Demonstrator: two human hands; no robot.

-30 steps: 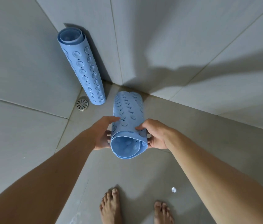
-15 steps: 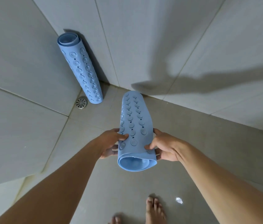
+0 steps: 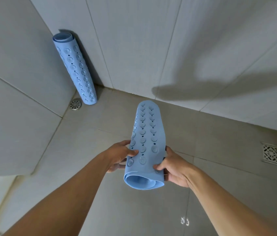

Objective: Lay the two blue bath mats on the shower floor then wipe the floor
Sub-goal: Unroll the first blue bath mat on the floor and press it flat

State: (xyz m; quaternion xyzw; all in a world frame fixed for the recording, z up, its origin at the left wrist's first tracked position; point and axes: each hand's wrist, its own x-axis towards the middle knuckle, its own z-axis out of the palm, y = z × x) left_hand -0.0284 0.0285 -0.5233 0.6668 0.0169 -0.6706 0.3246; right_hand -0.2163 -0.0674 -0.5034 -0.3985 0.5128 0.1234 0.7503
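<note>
Both hands grasp one rolled blue bath mat [image 3: 147,142] at its near, open end: the left hand [image 3: 119,155] wraps its left side with the thumb pressed on the suction-cup face, and the right hand [image 3: 174,166] clamps its right side, thumb on the outer layer. The roll is held off the shower floor [image 3: 100,133], its far rounded end pointing toward the foot of the back wall [image 3: 151,48].

The second rolled bath mat [image 3: 75,68] stands upright and tilted in the corner, well to the left of the held roll and beyond it, leaning where the left wall [image 3: 15,82] meets the back wall, its base on the floor. A round drain [image 3: 75,104] sits just left of that base. A square patterned drain [image 3: 271,153] lies in the floor to the right of the held roll, near the wall foot.

Bare grey floor tile lies open between the held roll and the corner roll, and under the forearms. A small white mark [image 3: 184,221] shows on the floor below the right hand. Arm shadows fall across the back wall.
</note>
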